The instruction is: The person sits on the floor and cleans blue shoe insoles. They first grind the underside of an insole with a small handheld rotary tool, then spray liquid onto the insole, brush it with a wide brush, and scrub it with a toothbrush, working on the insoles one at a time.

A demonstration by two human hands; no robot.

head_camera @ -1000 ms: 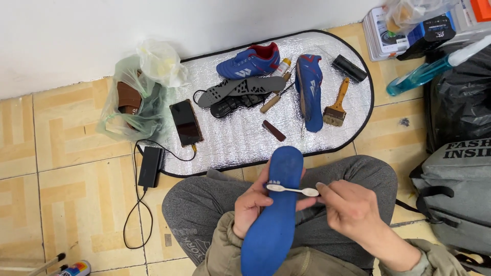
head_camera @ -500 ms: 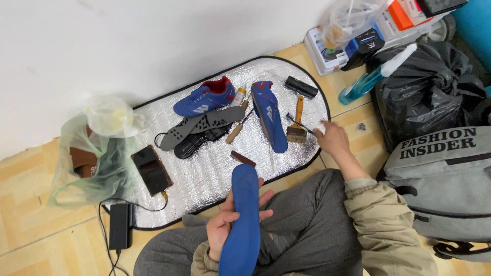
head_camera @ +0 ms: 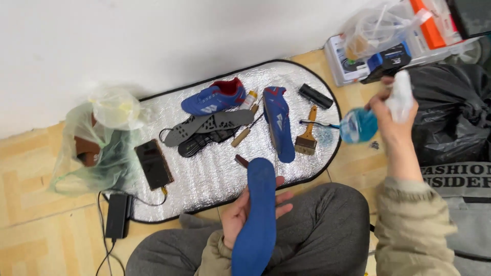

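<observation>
1. A person sits cross-legged on a tiled floor, seen from above, with a silver quilted mat spread in front of their knees.
2. The left hand lies palm up under a blue insole, fingers loosely curled to cradle it over the lap.
3. The right hand is raised to the right of the mat, closed around the white head of a spray bottle whose blue body points toward the mat.
4. On the mat lie a blue football boot with a red lining, a second blue boot on its side, two dark insoles, a paintbrush, a toothbrush, a black roll and a phone.
5. A clear plastic bag sits at the mat's left edge, and a black bag to the right.
6. Judging by this, the cleaning appears to be at the wetting step: bottle in hand, insole waiting.
7. The next move would call for bringing the nozzle round over the insole and holding the insole steady and tilted away from the lap.
</observation>
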